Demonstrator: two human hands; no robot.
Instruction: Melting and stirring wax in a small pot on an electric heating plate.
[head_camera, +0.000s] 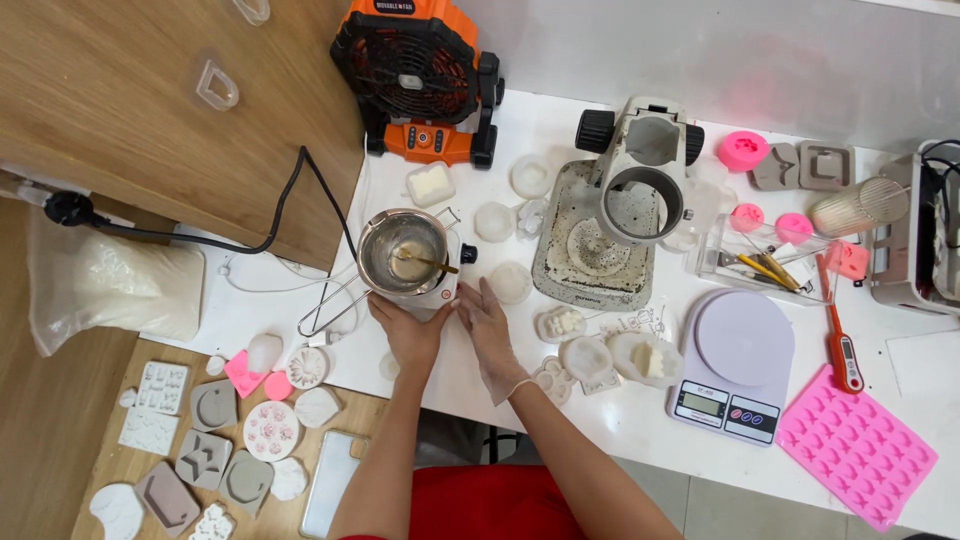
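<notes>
your left hand (408, 330) and gloved right hand (487, 325) rest flat and empty at the near side of the small white hot plate (440, 290), steadying it; the steel melting pot (403, 251) sits on it, orange fan (418, 80) behind.

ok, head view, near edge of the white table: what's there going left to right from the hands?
left hand → right hand → clear mould with a white lump → digital kitchen scale → red probe thermometer → pink silicone mould tray
</notes>
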